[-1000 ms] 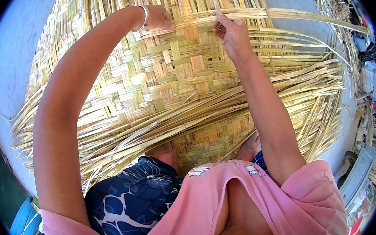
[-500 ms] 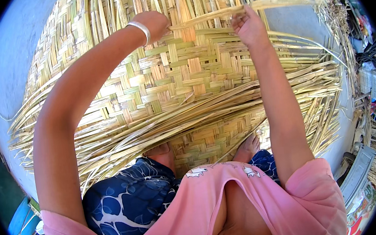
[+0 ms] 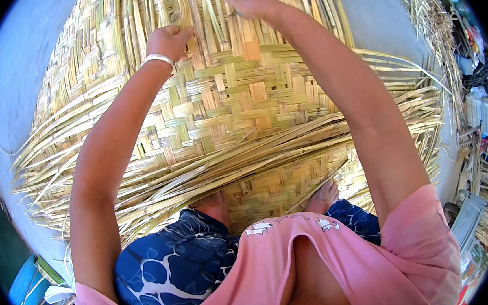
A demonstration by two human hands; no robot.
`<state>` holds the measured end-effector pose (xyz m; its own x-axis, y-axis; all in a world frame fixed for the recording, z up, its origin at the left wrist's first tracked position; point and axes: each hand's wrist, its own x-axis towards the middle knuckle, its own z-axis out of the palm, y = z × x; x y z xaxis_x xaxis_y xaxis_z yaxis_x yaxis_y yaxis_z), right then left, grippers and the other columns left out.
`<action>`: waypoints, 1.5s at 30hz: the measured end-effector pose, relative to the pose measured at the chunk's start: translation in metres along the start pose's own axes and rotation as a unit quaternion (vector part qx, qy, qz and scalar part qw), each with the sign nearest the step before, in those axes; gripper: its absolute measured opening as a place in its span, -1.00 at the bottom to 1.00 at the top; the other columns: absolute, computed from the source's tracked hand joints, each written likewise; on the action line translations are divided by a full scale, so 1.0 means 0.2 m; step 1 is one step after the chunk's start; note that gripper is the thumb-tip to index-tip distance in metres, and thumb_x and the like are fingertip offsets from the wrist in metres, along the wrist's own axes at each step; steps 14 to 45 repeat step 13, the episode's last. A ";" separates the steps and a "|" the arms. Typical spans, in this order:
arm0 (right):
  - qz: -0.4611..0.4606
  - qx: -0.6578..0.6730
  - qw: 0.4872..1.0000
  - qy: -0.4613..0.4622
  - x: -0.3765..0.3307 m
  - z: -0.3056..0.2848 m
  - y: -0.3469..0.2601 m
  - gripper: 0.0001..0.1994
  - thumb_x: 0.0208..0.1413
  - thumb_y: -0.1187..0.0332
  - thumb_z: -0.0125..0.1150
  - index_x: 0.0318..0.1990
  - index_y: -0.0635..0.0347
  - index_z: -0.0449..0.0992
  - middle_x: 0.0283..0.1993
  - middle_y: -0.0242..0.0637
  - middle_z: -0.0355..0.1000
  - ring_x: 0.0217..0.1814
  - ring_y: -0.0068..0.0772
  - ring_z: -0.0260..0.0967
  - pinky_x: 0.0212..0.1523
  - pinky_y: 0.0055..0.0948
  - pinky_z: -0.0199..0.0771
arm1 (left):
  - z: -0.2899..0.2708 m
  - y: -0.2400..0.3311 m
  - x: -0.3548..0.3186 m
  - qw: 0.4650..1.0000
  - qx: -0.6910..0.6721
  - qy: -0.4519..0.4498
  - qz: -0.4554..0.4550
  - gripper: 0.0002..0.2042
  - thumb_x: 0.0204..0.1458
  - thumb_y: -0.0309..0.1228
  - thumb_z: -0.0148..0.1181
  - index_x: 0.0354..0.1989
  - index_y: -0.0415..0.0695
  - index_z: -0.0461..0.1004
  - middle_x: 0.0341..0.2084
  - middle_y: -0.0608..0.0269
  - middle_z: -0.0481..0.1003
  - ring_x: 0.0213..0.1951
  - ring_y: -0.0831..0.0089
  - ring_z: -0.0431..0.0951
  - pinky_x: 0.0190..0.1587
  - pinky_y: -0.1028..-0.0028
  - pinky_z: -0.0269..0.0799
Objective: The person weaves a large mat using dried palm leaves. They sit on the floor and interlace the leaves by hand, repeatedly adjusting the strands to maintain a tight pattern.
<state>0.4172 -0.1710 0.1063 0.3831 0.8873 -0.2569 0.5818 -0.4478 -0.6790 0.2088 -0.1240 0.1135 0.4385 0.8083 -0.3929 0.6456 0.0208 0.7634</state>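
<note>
A mat of split cane strips (image 3: 210,100), pale yellow and green, lies beneath my arms, its near part woven and its far strips loose and lengthwise. Near the far part my left hand (image 3: 168,44), with a white bangle (image 3: 160,59) at the wrist, is closed on a lengthwise cane strip (image 3: 185,9) that runs up to the top edge. Farther off and to the right, my right hand (image 3: 251,2) hovers over the lengthwise strips, its fingers drawn together and slightly blurred. What they hold, if anything, cannot be made out.
A bundle of loose cane strips (image 3: 244,156) crosses the mat in front of my feet (image 3: 324,195). Cane scraps (image 3: 418,15) are heaped along the right side. A blue container (image 3: 27,290) stands at lower left, and a grey box (image 3: 469,220) at lower right.
The crosswise strip that was stretched between my hands no longer shows there. My right hand has moved left and farther away; my left hand has shifted left and slightly nearer.
</note>
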 end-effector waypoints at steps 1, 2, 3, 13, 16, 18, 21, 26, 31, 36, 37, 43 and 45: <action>0.011 0.011 0.999 -0.031 0.00 0.04 0.05 -0.48 0.13 0.04 -0.03 -0.02 0.43 0.33 -0.04 0.04 0.37 -0.11 -0.17 0.40 0.00 -0.23 0.34 | 0.00 0.00 0.01 0.999 -0.029 0.001 -0.020 -0.62 -0.04 -0.21 0.18 -0.18 -0.29 0.50 -0.44 0.10 0.51 -0.49 0.48 0.53 -0.52 0.58 0.52; 0.022 0.021 0.998 -0.061 0.01 0.08 0.09 -0.44 0.11 0.01 -0.03 0.00 0.44 0.33 -0.01 0.06 0.37 -0.08 -0.15 0.40 0.04 -0.21 0.30 | -0.01 0.00 0.02 0.998 -0.058 0.002 -0.039 -0.58 -0.05 -0.20 0.18 -0.14 -0.31 0.48 -0.39 0.04 0.52 -0.45 0.44 0.56 -0.51 0.56 0.53; 0.021 0.030 0.999 -0.029 0.02 0.11 0.09 -0.46 0.05 0.00 0.05 -0.10 0.42 0.40 -0.14 0.03 0.43 -0.21 -0.19 0.44 -0.10 -0.26 0.39 | -0.02 -0.01 0.05 0.997 -0.068 0.002 -0.045 -0.54 -0.06 -0.22 0.20 -0.10 -0.36 0.44 -0.32 0.04 0.50 -0.51 0.42 0.55 -0.52 0.58 0.56; 0.134 -0.056 0.985 -0.094 0.14 0.12 -0.05 -0.70 0.03 0.14 0.16 -0.28 0.23 0.48 -0.36 -0.23 0.47 -0.26 -0.32 0.45 -0.37 -0.32 0.46 | -0.03 0.04 0.10 0.997 -0.050 -0.042 -0.052 -0.51 -0.08 -0.22 0.26 0.00 -0.25 0.40 -0.17 0.05 0.45 -0.27 0.38 0.51 -0.47 0.58 0.56; 0.134 -0.056 0.985 -0.094 0.14 0.12 -0.05 -0.70 0.03 0.14 0.16 -0.28 0.23 0.48 -0.36 -0.23 0.47 -0.26 -0.32 0.45 -0.37 -0.32 0.46 | -0.03 0.04 0.10 0.997 -0.050 -0.042 -0.052 -0.51 -0.08 -0.22 0.26 0.00 -0.25 0.40 -0.17 0.05 0.45 -0.27 0.38 0.51 -0.47 0.58 0.56; 0.134 -0.056 0.985 -0.094 0.14 0.12 -0.05 -0.70 0.03 0.14 0.16 -0.28 0.23 0.48 -0.36 -0.23 0.47 -0.26 -0.32 0.45 -0.37 -0.32 0.46 | -0.03 0.04 0.10 0.997 -0.050 -0.042 -0.052 -0.51 -0.08 -0.22 0.26 0.00 -0.25 0.40 -0.17 0.05 0.45 -0.27 0.38 0.51 -0.47 0.58 0.56; 0.134 -0.056 0.985 -0.094 0.14 0.12 -0.05 -0.70 0.03 0.14 0.16 -0.28 0.23 0.48 -0.36 -0.23 0.47 -0.26 -0.32 0.45 -0.37 -0.32 0.46 | -0.03 0.04 0.10 0.997 -0.050 -0.042 -0.052 -0.51 -0.08 -0.22 0.26 0.00 -0.25 0.40 -0.17 0.05 0.45 -0.27 0.38 0.51 -0.47 0.58 0.56; 0.134 -0.056 0.985 -0.094 0.14 0.12 -0.05 -0.70 0.03 0.14 0.16 -0.28 0.23 0.48 -0.36 -0.23 0.47 -0.26 -0.32 0.45 -0.37 -0.32 0.46 | -0.03 0.04 0.10 0.997 -0.050 -0.042 -0.052 -0.51 -0.08 -0.22 0.26 0.00 -0.25 0.40 -0.17 0.05 0.45 -0.27 0.38 0.51 -0.47 0.58 0.56; 0.134 -0.056 0.985 -0.094 0.14 0.12 -0.05 -0.70 0.03 0.14 0.16 -0.28 0.23 0.48 -0.36 -0.23 0.47 -0.26 -0.32 0.45 -0.37 -0.32 0.46 | -0.03 0.04 0.10 0.997 -0.050 -0.042 -0.052 -0.51 -0.08 -0.22 0.26 0.00 -0.25 0.40 -0.17 0.05 0.45 -0.27 0.38 0.51 -0.47 0.58 0.56; 0.134 -0.056 0.985 -0.094 0.14 0.12 -0.05 -0.70 0.03 0.14 0.16 -0.28 0.23 0.48 -0.36 -0.23 0.47 -0.26 -0.32 0.45 -0.37 -0.32 0.46 | -0.03 0.04 0.10 0.997 -0.050 -0.042 -0.052 -0.51 -0.08 -0.22 0.26 0.00 -0.25 0.40 -0.17 0.05 0.45 -0.27 0.38 0.51 -0.47 0.58 0.56; 0.134 -0.056 0.985 -0.094 0.14 0.12 -0.05 -0.70 0.03 0.14 0.16 -0.28 0.23 0.48 -0.36 -0.23 0.47 -0.26 -0.32 0.45 -0.37 -0.32 0.46 | -0.03 0.04 0.10 0.997 -0.050 -0.042 -0.052 -0.51 -0.08 -0.22 0.26 0.00 -0.25 0.40 -0.17 0.05 0.45 -0.27 0.38 0.51 -0.47 0.58 0.56; 0.134 -0.056 0.985 -0.094 0.14 0.12 -0.05 -0.70 0.03 0.14 0.16 -0.28 0.23 0.48 -0.36 -0.23 0.47 -0.26 -0.32 0.45 -0.37 -0.32 0.46 | -0.03 0.04 0.10 0.997 -0.050 -0.042 -0.052 -0.51 -0.08 -0.22 0.26 0.00 -0.25 0.40 -0.17 0.05 0.45 -0.27 0.38 0.51 -0.47 0.58 0.56; 0.134 -0.056 0.985 -0.094 0.14 0.12 -0.05 -0.70 0.03 0.14 0.16 -0.28 0.23 0.48 -0.36 -0.23 0.47 -0.26 -0.32 0.45 -0.37 -0.32 0.46 | -0.03 0.04 0.10 0.997 -0.050 -0.042 -0.052 -0.51 -0.08 -0.22 0.26 0.00 -0.25 0.40 -0.17 0.05 0.45 -0.27 0.38 0.51 -0.47 0.58 0.56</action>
